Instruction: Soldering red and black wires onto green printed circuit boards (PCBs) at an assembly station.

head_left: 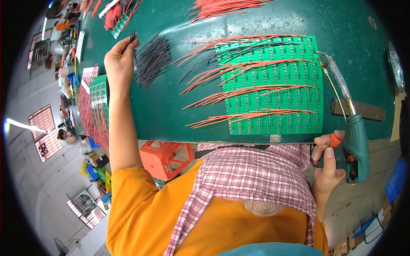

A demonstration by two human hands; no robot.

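Note:
My left hand [120, 57] is raised over the far left of the green table. Its thumb and fingertips pinch some thin black wires [133, 35], just beside a pile of black wires [153, 63]. At the lower right, my right hand [328, 164] grips a teal soldering gun [358, 134], whose metal tip points toward the board's far right corner. A large green circuit board panel [273, 123] lies between my hands. Red wires [252, 92] run across it in several rows, their loose ends hanging off to the left. Some black wires [239, 50] lie near the far red row.
More red wires [226, 7] lie at the far edge. Boards with red wires [101, 96] sit at the left, another wired bunch [114, 21] beyond. A dark flat bar [367, 111] and a shiny round dish [396, 68] are at the right. A red stool [164, 160] stands below the table.

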